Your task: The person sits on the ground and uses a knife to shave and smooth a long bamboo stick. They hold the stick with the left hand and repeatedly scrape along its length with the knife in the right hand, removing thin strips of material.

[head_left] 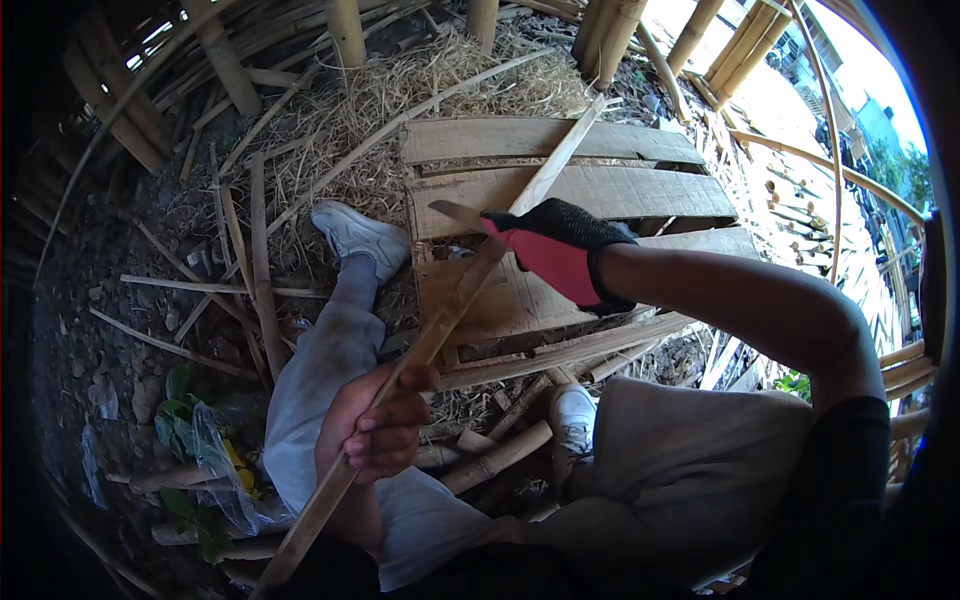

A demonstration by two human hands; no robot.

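Observation:
A long, flat bamboo strip (452,305) runs from the lower left up to the far right, crossing a slatted wooden pallet (640,190). My left hand (375,425) is bare, its fingers wrapped round the strip near its lower part. Farther up, my right hand (565,250) wears a pink and black glove and is closed on a knife. The knife's blade (455,212) points left, over the strip's left edge. The glove hides the handle and part of the strip; whether the blade touches the strip I cannot tell.
My shoes flank the pallet's near left side. Straw shavings (460,85) lie behind it, with bamboo posts (345,35) beyond. Loose strips (262,260) litter the ground at left, near a clear plastic bag (215,465). Cut bamboo pieces (500,455) lie between my legs.

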